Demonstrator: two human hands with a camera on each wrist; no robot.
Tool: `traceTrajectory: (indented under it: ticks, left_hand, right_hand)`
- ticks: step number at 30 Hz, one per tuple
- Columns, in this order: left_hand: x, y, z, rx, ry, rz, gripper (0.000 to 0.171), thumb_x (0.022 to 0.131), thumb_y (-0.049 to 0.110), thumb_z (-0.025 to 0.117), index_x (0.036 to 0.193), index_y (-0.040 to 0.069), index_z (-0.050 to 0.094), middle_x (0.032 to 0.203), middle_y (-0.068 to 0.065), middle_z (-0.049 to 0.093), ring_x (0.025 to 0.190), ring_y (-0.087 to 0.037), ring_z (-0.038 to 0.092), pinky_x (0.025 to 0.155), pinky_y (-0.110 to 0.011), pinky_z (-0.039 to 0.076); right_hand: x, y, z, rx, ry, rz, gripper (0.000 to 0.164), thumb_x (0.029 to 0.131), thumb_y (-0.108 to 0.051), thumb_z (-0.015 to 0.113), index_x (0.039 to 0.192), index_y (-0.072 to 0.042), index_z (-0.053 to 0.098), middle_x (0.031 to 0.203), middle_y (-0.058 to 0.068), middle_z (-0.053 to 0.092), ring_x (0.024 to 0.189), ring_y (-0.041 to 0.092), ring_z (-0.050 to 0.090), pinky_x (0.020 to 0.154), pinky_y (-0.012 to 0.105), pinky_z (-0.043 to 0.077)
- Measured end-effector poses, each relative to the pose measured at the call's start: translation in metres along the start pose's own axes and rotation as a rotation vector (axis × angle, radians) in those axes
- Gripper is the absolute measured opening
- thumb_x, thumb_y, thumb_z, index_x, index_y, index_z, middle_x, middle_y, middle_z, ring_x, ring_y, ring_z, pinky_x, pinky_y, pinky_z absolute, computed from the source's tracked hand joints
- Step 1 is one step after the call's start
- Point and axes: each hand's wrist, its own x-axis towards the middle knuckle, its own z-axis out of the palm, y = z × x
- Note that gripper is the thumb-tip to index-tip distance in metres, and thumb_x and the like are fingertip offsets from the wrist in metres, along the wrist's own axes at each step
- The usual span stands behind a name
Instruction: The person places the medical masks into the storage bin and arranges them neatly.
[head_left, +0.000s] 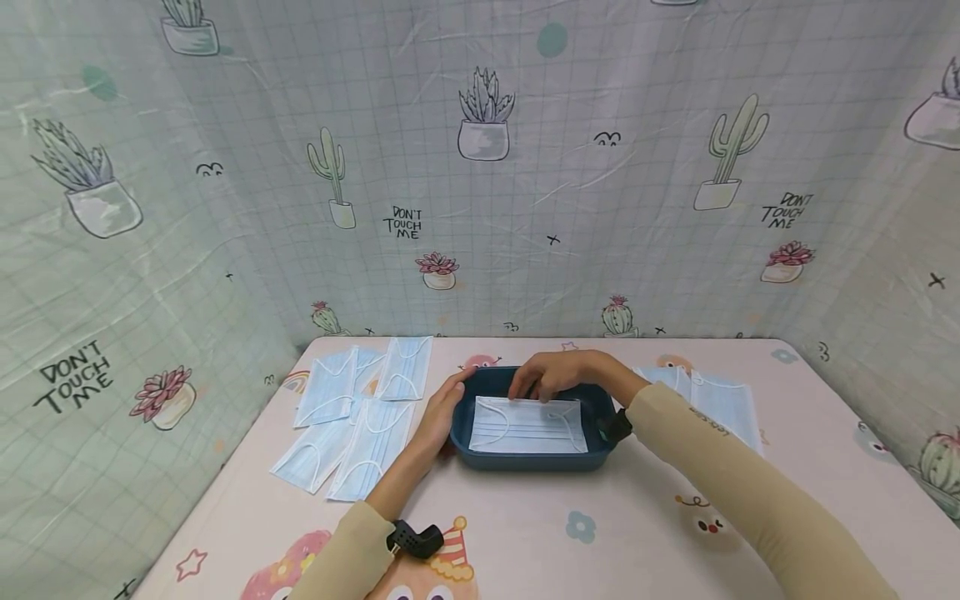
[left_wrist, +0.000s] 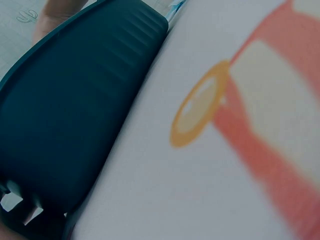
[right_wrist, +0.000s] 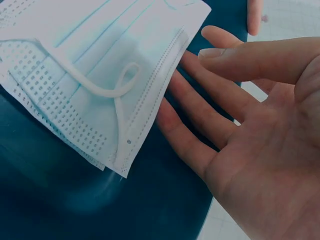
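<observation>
A dark blue plastic basket [head_left: 540,463] stands on the table, with face masks [head_left: 525,429] lying in it. My left hand [head_left: 438,412] holds the basket's left side at the rim; its grip is mostly hidden in the left wrist view, where the basket wall [left_wrist: 75,100] fills much of the frame. Over the basket, my right hand [head_left: 558,372] reaches in at the masks' far edge. In the right wrist view the fingertips of the right hand [right_wrist: 250,115] touch or slip under the edge of a pale blue mask [right_wrist: 110,65], and the thumb stands apart from it.
Several loose masks [head_left: 360,425] lie left of the basket, some overlapping. More masks [head_left: 712,396] lie to the right, partly behind the right forearm. A patterned curtain [head_left: 555,192] rises behind the table and along both sides.
</observation>
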Motion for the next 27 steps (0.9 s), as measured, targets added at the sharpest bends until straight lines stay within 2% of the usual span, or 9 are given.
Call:
traceTrajectory:
  ticks: [6,10,13,19,27]
  left_hand:
    - [0.001,-0.001,0.000,0.012,-0.001,0.016,0.045,0.112,0.026,0.035,0.154,0.019,0.050,0.164,-0.005,0.044,0.158,-0.032,0.028,0.130,-0.059,0.015]
    - [0.001,-0.001,0.000,0.002,0.002,0.001,0.044,0.112,0.028,0.035,0.153,0.022,0.051,0.164,-0.003,0.044,0.159,-0.030,0.027,0.130,-0.057,0.014]
    - [0.001,-0.001,0.000,0.004,0.001,0.008,0.044,0.112,0.027,0.035,0.154,0.021,0.051,0.164,-0.004,0.044,0.158,-0.032,0.028,0.130,-0.059,0.014]
    - [0.001,-0.001,0.000,0.011,0.005,0.019,0.044,0.112,0.025,0.036,0.154,0.018,0.051,0.164,-0.007,0.043,0.158,-0.033,0.028,0.129,-0.059,0.015]
    - [0.002,-0.001,0.002,-0.015,-0.003,0.005,0.044,0.113,0.027,0.036,0.154,0.023,0.051,0.164,-0.004,0.043,0.159,-0.030,0.025,0.130,-0.057,0.014]
  right_hand:
    - [0.001,0.004,0.001,0.026,0.001,0.001,0.063,0.079,0.014,0.052,0.141,0.004,0.058,0.147,0.020,0.059,0.135,0.034,0.058,0.116,0.046,0.047]
    - [0.000,0.007,0.001,0.031,0.010,0.005,0.063,0.079,0.012,0.052,0.141,0.003,0.058,0.148,0.020,0.058,0.136,0.035,0.057,0.116,0.047,0.047]
    - [-0.001,0.008,0.001,0.040,0.013,-0.028,0.062,0.079,0.012,0.051,0.141,0.005,0.057,0.148,0.023,0.058,0.136,0.037,0.057,0.116,0.048,0.046]
    - [-0.006,0.009,0.000,0.071,0.025,-0.126,0.058,0.081,0.010,0.052,0.139,0.012,0.055,0.145,0.031,0.056,0.135,0.045,0.056,0.112,0.041,0.051]
    - [-0.019,0.004,0.001,0.104,0.085,-0.183,0.049,0.090,0.004,0.060,0.137,0.015,0.054,0.136,0.037,0.059,0.127,0.050,0.059,0.101,0.032,0.056]
